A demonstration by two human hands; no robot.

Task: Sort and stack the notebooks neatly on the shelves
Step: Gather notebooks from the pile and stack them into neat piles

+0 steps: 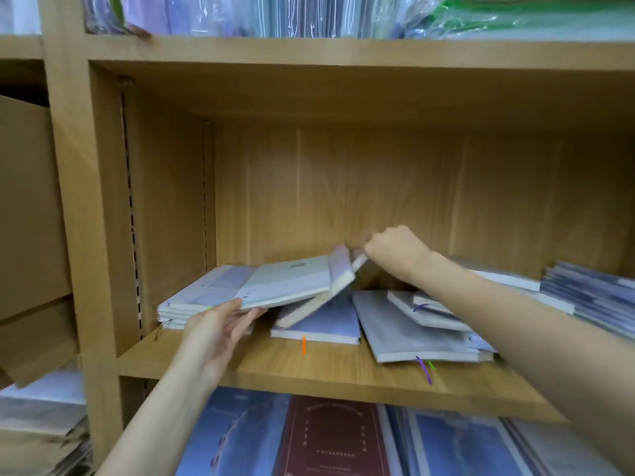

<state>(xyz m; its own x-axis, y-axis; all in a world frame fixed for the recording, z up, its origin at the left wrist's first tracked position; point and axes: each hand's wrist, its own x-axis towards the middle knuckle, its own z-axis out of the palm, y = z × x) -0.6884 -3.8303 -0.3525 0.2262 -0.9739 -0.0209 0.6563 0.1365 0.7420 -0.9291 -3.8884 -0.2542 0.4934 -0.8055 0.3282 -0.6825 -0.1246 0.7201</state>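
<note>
Pale lilac and mint notebooks lie on the middle wooden shelf (343, 379). A neat stack (192, 300) sits at the left. My left hand (220, 324) holds the front edge of a mint-and-lilac notebook (292, 280) that rests tilted on that stack. My right hand (395, 249) reaches to the back and pinches the top of a tilted notebook (340, 269) leaning against it. A flat lilac notebook with an orange ribbon (323, 324) lies below. Loose grey-lilac notebooks (412, 328) lie askew to the right.
Another stack of notebooks (591, 293) sits at the shelf's far right. Wrapped stationery (275, 15) fills the shelf above. Blue and maroon books (336, 438) lie on the shelf below. A cardboard box (27, 207) stands in the left bay.
</note>
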